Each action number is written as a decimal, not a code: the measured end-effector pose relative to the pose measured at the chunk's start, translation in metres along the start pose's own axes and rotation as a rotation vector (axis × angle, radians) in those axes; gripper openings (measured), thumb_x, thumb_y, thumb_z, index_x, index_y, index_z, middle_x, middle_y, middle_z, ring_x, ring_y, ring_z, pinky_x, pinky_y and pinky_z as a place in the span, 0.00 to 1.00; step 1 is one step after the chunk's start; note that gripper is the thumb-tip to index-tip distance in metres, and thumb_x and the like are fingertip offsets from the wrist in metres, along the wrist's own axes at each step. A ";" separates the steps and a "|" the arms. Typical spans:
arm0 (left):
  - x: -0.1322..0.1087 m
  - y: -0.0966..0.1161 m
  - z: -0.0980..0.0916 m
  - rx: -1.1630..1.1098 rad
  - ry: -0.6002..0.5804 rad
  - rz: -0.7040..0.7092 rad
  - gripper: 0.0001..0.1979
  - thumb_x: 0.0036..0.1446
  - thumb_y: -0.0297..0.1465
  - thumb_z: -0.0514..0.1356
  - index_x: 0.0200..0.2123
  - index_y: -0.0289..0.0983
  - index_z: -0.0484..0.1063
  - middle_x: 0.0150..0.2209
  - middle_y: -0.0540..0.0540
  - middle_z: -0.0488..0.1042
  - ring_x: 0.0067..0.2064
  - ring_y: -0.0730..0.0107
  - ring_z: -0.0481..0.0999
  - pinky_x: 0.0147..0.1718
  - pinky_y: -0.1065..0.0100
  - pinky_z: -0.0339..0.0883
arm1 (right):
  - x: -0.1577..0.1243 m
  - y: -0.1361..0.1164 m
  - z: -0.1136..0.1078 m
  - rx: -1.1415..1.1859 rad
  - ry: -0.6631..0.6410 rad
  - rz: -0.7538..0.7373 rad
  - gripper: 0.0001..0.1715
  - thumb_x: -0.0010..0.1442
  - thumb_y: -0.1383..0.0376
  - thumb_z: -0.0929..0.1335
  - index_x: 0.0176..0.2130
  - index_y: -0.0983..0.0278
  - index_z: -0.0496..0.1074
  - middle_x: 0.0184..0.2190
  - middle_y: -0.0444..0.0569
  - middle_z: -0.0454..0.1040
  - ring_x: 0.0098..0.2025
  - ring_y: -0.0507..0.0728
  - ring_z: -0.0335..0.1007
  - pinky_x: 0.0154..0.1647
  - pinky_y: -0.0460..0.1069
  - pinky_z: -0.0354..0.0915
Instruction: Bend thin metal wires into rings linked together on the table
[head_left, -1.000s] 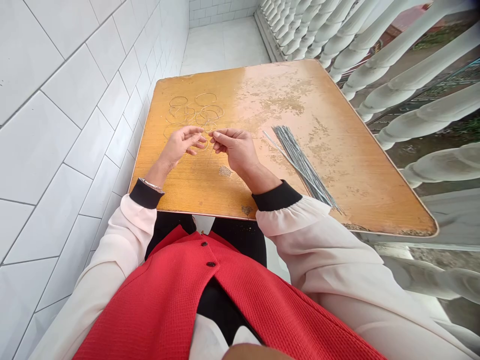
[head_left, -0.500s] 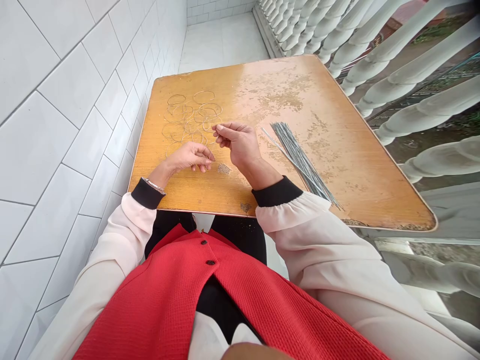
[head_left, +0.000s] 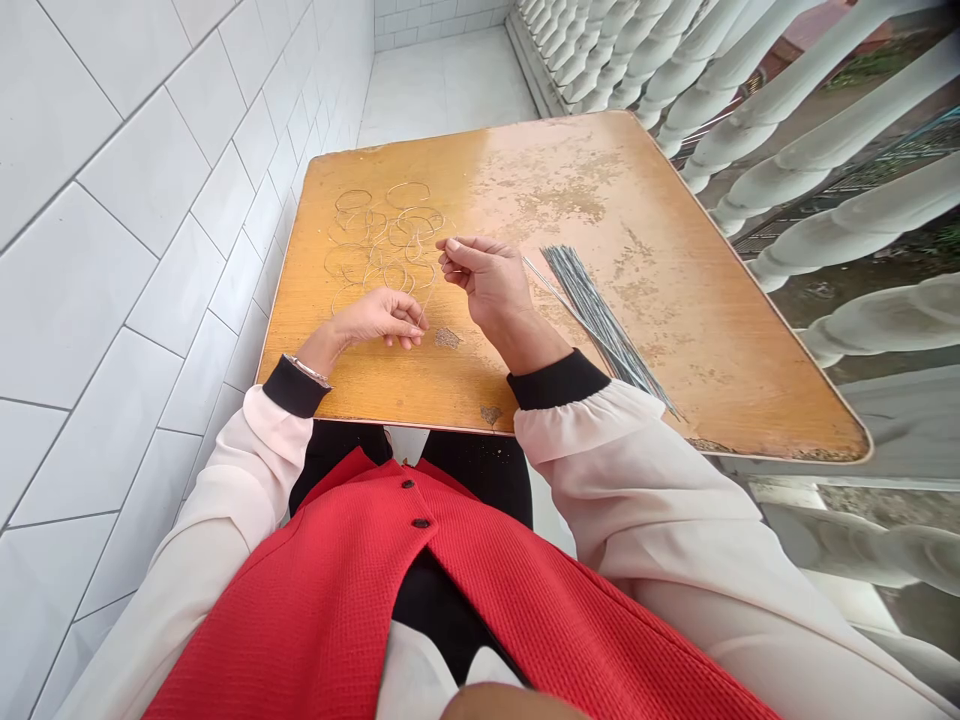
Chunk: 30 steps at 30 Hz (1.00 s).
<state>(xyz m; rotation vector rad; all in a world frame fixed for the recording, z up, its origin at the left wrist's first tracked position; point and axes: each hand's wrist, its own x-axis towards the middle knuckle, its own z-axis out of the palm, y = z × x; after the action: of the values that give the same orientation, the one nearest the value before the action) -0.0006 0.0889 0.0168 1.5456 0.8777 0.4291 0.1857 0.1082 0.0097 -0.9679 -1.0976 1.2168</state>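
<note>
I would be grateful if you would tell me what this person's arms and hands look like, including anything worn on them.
The left hand and right hand are bare, without gloves. The left sleeve and right sleeve are loose and pale cream, gathered into black cuffs. A thin metal bracelet circles the left wrist.

The worn, orange-varnished wooden bench (head_left: pixel 697 340) carries a loose scatter of thin wire rings (head_left: pixel 382 245) toward its far left corner, and a bundle of straight grey wire rods (head_left: pixel 600 315) slanting to its near edge, right of middle.
</note>
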 end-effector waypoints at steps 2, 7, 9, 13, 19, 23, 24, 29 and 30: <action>0.001 -0.002 -0.001 0.013 -0.005 0.006 0.09 0.48 0.26 0.69 0.34 0.29 0.76 0.26 0.48 0.79 0.26 0.77 0.78 0.22 0.77 0.63 | 0.001 -0.001 -0.001 -0.002 -0.005 0.002 0.09 0.59 0.63 0.74 0.27 0.60 0.76 0.25 0.43 0.72 0.28 0.48 0.68 0.32 0.46 0.67; 0.002 -0.003 0.001 0.067 -0.014 0.014 0.09 0.48 0.25 0.68 0.34 0.29 0.77 0.25 0.49 0.78 0.25 0.79 0.76 0.23 0.77 0.63 | 0.002 -0.003 -0.002 -0.012 0.023 0.010 0.10 0.60 0.63 0.73 0.27 0.60 0.75 0.25 0.43 0.72 0.28 0.48 0.69 0.30 0.45 0.66; 0.001 0.000 0.003 0.101 -0.004 0.022 0.08 0.48 0.24 0.67 0.34 0.29 0.76 0.24 0.50 0.76 0.24 0.80 0.74 0.22 0.77 0.63 | 0.003 -0.003 -0.002 -0.007 0.033 0.005 0.10 0.60 0.63 0.73 0.27 0.60 0.75 0.25 0.43 0.72 0.28 0.48 0.69 0.30 0.45 0.66; -0.003 0.009 0.010 0.180 0.094 0.036 0.04 0.52 0.24 0.66 0.30 0.31 0.73 0.22 0.52 0.73 0.24 0.80 0.73 0.22 0.77 0.61 | 0.005 0.000 -0.005 0.016 0.048 -0.019 0.09 0.59 0.62 0.74 0.28 0.60 0.76 0.25 0.43 0.71 0.27 0.47 0.68 0.29 0.44 0.66; -0.002 0.007 0.013 0.191 0.198 0.119 0.07 0.50 0.23 0.66 0.25 0.32 0.70 0.19 0.54 0.70 0.22 0.81 0.70 0.23 0.77 0.60 | 0.007 0.002 -0.007 0.008 0.054 -0.049 0.11 0.58 0.59 0.75 0.28 0.60 0.75 0.26 0.42 0.72 0.29 0.48 0.70 0.28 0.44 0.67; 0.003 -0.002 0.012 0.226 0.209 0.195 0.06 0.49 0.25 0.66 0.24 0.32 0.72 0.22 0.53 0.71 0.23 0.80 0.71 0.25 0.75 0.62 | 0.006 0.000 -0.006 0.003 0.067 -0.037 0.10 0.59 0.61 0.74 0.27 0.60 0.75 0.25 0.42 0.71 0.28 0.47 0.68 0.29 0.44 0.67; 0.004 -0.004 0.011 0.242 0.210 0.209 0.05 0.49 0.26 0.66 0.24 0.32 0.72 0.22 0.53 0.72 0.24 0.80 0.71 0.25 0.75 0.62 | 0.006 -0.001 -0.005 0.006 0.060 -0.037 0.10 0.59 0.61 0.74 0.27 0.60 0.75 0.25 0.42 0.71 0.27 0.47 0.68 0.29 0.44 0.67; 0.005 -0.008 0.010 0.339 0.215 0.281 0.04 0.50 0.27 0.65 0.25 0.33 0.74 0.21 0.53 0.71 0.24 0.79 0.70 0.26 0.74 0.61 | 0.005 -0.002 -0.004 0.001 0.017 -0.047 0.11 0.59 0.61 0.74 0.26 0.60 0.75 0.24 0.42 0.71 0.27 0.48 0.67 0.29 0.45 0.67; 0.004 -0.007 0.010 0.359 0.218 0.289 0.04 0.50 0.27 0.64 0.25 0.33 0.74 0.21 0.53 0.71 0.24 0.79 0.69 0.27 0.74 0.61 | 0.005 -0.002 -0.004 0.001 0.013 -0.050 0.11 0.59 0.61 0.74 0.26 0.60 0.75 0.24 0.42 0.71 0.26 0.48 0.67 0.29 0.45 0.67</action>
<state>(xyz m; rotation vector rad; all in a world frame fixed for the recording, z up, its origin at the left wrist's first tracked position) 0.0075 0.0848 0.0067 1.9964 0.9369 0.6861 0.1903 0.1131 0.0110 -0.9411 -1.1051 1.1684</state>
